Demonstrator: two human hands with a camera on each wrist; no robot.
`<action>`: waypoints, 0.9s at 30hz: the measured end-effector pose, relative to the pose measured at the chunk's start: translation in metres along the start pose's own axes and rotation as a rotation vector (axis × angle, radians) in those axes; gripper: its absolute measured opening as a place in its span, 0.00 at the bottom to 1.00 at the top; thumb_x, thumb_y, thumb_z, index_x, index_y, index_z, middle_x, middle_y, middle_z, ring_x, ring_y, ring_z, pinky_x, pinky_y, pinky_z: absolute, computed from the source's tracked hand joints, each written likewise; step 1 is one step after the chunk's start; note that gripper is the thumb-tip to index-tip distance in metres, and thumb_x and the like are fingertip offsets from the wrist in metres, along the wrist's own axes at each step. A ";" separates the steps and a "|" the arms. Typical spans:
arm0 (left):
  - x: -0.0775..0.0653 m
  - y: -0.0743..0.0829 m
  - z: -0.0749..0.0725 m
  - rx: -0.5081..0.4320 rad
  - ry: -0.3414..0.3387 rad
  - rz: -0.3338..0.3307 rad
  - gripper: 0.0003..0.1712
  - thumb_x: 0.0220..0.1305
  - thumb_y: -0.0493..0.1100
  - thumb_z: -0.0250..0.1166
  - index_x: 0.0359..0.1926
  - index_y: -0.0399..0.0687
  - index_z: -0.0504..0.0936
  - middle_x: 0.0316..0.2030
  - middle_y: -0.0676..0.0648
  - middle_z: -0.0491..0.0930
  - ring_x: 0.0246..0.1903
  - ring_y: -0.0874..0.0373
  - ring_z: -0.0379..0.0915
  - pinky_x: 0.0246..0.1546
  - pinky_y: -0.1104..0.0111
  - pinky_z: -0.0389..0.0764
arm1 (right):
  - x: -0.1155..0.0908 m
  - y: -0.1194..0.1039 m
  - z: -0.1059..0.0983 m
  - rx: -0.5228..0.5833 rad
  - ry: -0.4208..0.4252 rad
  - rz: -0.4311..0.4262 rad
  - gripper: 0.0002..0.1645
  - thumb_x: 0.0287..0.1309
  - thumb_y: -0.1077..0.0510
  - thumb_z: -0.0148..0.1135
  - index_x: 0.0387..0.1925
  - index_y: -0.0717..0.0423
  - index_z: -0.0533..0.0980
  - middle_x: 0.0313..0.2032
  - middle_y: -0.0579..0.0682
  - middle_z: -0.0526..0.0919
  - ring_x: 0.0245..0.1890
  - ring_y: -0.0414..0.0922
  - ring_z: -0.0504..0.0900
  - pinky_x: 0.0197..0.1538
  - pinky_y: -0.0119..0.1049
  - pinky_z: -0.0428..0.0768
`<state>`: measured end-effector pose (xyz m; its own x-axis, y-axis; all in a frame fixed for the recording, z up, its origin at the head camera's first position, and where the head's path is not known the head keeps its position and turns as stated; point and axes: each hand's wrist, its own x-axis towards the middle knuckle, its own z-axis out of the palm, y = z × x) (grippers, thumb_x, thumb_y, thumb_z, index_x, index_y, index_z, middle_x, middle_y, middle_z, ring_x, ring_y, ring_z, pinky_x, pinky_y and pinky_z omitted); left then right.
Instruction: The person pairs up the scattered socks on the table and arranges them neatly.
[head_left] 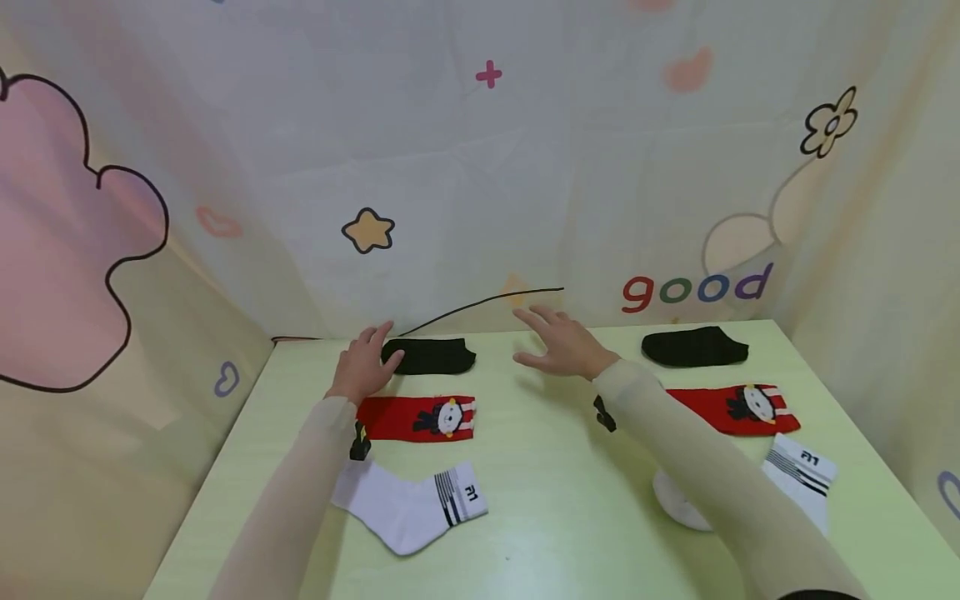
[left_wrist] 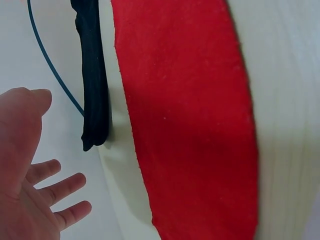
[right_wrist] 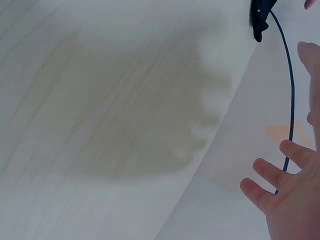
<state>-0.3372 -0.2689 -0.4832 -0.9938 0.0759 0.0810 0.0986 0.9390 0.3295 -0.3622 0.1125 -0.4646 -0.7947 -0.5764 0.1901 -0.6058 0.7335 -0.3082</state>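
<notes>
Head view: left black sock [head_left: 435, 356] lies crosswise, toe leftward, both grips [head_left: 363, 364] [head_left: 567, 343] spread.

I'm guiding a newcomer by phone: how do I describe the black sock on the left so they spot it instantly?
On the table, look along the far edge, left half. The black sock lies there, just beyond a red sock. It's plain black, unlike the patterned red one, and left of the other black sock.

The right sleeve [head_left: 697, 458] (itself cut off below) partly hides a red sock [head_left: 738, 410] and a white sock [head_left: 806, 477].
</notes>
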 end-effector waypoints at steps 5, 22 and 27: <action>0.003 0.000 0.002 -0.020 0.010 -0.006 0.39 0.75 0.51 0.60 0.79 0.48 0.57 0.73 0.33 0.61 0.68 0.32 0.62 0.67 0.37 0.63 | 0.012 -0.009 0.005 0.015 -0.004 -0.007 0.49 0.66 0.37 0.64 0.79 0.52 0.58 0.74 0.64 0.62 0.70 0.68 0.66 0.66 0.64 0.70; 0.009 -0.003 0.008 -0.096 0.001 -0.057 0.35 0.74 0.46 0.64 0.76 0.42 0.64 0.71 0.33 0.64 0.68 0.36 0.65 0.67 0.44 0.68 | 0.053 -0.038 0.049 0.198 -0.075 0.026 0.49 0.69 0.40 0.63 0.80 0.57 0.55 0.76 0.62 0.61 0.74 0.59 0.63 0.69 0.58 0.69; 0.011 -0.005 0.010 -0.096 0.003 -0.055 0.34 0.74 0.44 0.63 0.75 0.39 0.64 0.69 0.31 0.67 0.66 0.36 0.67 0.67 0.46 0.69 | 0.061 -0.042 0.052 0.198 -0.084 0.048 0.48 0.69 0.41 0.63 0.80 0.57 0.55 0.76 0.61 0.61 0.75 0.58 0.62 0.70 0.56 0.68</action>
<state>-0.3491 -0.2689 -0.4934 -0.9977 0.0239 0.0629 0.0483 0.9053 0.4219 -0.3831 0.0274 -0.4888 -0.8113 -0.5769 0.0947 -0.5415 0.6805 -0.4937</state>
